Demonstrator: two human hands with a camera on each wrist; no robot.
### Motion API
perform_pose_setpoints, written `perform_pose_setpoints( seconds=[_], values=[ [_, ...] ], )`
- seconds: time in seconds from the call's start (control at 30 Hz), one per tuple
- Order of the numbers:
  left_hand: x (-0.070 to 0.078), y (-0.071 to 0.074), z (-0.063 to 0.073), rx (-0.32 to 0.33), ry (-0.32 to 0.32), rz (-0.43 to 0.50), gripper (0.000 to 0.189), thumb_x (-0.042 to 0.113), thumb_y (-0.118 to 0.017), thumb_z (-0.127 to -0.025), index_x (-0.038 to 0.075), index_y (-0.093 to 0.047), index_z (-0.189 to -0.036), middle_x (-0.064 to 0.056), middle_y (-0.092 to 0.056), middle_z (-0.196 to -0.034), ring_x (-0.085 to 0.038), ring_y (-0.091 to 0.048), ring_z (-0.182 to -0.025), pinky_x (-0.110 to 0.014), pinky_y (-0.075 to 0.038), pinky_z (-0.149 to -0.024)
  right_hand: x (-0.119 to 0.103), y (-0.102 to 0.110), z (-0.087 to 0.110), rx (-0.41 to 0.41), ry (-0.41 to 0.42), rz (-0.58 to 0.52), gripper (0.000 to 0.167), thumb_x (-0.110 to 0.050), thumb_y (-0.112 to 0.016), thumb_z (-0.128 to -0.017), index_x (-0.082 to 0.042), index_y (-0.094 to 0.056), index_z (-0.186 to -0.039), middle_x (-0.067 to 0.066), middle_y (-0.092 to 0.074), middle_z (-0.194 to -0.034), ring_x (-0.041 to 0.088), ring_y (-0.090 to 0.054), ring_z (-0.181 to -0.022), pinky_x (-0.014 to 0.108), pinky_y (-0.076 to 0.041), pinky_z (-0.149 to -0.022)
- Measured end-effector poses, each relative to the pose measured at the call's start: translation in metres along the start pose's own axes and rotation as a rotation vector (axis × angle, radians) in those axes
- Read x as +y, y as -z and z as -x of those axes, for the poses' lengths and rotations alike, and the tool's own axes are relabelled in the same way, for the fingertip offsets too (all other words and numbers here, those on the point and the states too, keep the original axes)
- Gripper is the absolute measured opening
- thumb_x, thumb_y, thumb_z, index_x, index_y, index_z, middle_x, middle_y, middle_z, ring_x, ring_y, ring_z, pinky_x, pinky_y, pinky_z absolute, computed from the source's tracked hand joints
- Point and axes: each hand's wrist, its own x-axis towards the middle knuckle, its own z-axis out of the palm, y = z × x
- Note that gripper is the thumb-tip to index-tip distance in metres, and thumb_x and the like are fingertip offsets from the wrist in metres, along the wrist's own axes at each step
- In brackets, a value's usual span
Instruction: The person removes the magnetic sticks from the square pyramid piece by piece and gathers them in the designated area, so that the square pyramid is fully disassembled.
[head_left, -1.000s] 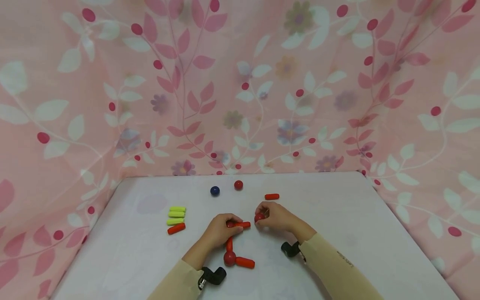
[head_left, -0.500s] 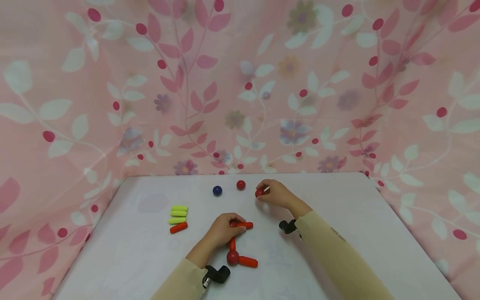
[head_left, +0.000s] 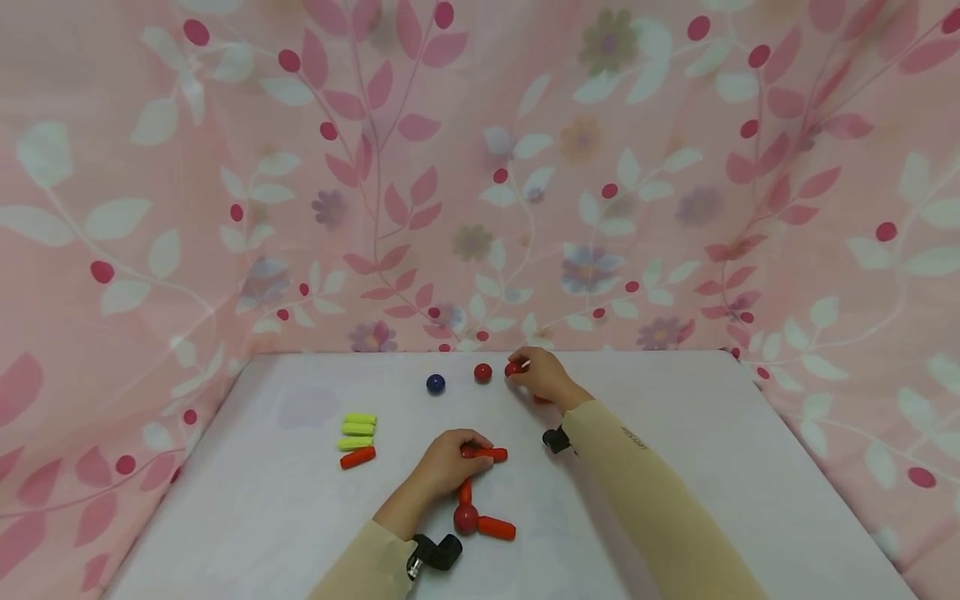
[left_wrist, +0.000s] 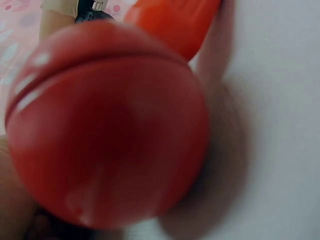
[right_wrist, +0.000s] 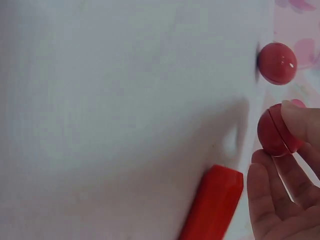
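Note:
My left hand (head_left: 446, 464) grips the far part of a joined piece of red balls and sticks on the table. Its fingers partly cover one ball, from which a red stick (head_left: 495, 455) points right. The piece's near red ball (head_left: 466, 519) bears another red stick (head_left: 497, 528) and fills much of the left wrist view. Near the table's back edge, my right hand (head_left: 546, 379) pinches a red ball (right_wrist: 272, 131) between thumb and fingers. Just left of it lies a second loose red ball (head_left: 483, 372). A loose red stick (right_wrist: 212, 205) is mostly hidden under the right wrist in the head view.
A dark blue ball (head_left: 436, 384) sits at the back, left of the red balls. Several yellow-green sticks (head_left: 358, 429) lie at the left, with a red stick (head_left: 357, 457) beside them. A pink floral curtain (head_left: 480, 167) hangs behind the white table (head_left: 262, 500).
My right hand has carried its red ball away from the joined piece to the table's back, near the other loose red ball. The left hand keeps its hold in about the same place.

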Motion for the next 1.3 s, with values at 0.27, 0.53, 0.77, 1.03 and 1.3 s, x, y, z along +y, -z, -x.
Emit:
perform_pose_setpoints(
  seconds=[0.27,0.53,0.77,1.03,1.3],
  values=[
    [0.002,-0.002,-0.001,-0.003,-0.022,0.0,0.016,0.028,-0.078,-0.089,0.022,-0.074,-0.104,0.001,-0.064,-0.107,-0.022,-0.052,-0.098,-0.037,-0.047,-0.081,0.0,-0.008,-0.006,0.064,0.001,0.013,0.036,-0.013,-0.075,-0.091,-0.007,-0.065,-0.125,0.01,-0.066,-0.116,0.027,-0.061,-0.105,0.036,-0.053,-0.083],
    [0.004,-0.002,0.0,-0.007,-0.001,0.004,0.018,0.029,-0.077,-0.089,0.022,-0.074,-0.105,0.0,-0.064,-0.109,-0.022,-0.053,-0.099,-0.037,-0.047,-0.082,0.0,-0.012,-0.007,0.067,0.01,0.04,0.037,-0.014,-0.074,-0.091,-0.005,-0.065,-0.126,0.011,-0.066,-0.121,0.027,-0.062,-0.109,0.038,-0.052,-0.089],
    [0.002,-0.002,0.001,-0.001,0.005,0.009,0.019,0.03,-0.076,-0.09,0.022,-0.073,-0.106,0.0,-0.064,-0.109,-0.022,-0.053,-0.1,-0.039,-0.048,-0.084,-0.002,-0.009,-0.004,0.058,0.016,0.042,0.042,-0.018,-0.074,-0.092,-0.007,-0.062,-0.131,0.01,-0.064,-0.127,0.028,-0.06,-0.115,0.04,-0.052,-0.092],
    [-0.003,0.003,0.002,-0.001,-0.027,0.035,0.019,0.033,-0.072,-0.093,0.021,-0.073,-0.108,0.003,-0.065,-0.108,-0.02,-0.054,-0.099,-0.037,-0.047,-0.083,-0.016,0.002,0.022,0.055,0.124,0.02,0.032,-0.014,-0.075,-0.09,-0.003,-0.067,-0.119,0.015,-0.064,-0.121,0.036,-0.056,-0.12,0.049,-0.044,-0.103],
    [-0.002,0.018,0.013,0.023,-0.002,0.044,0.023,0.028,-0.071,-0.094,0.017,-0.07,-0.115,0.002,-0.064,-0.107,-0.019,-0.055,-0.1,-0.039,-0.05,-0.09,-0.02,-0.003,0.065,-0.065,0.137,0.02,0.025,-0.017,-0.075,-0.091,-0.008,-0.071,-0.114,0.006,-0.067,-0.114,0.031,-0.059,-0.111,0.045,-0.05,-0.096]
  ],
)
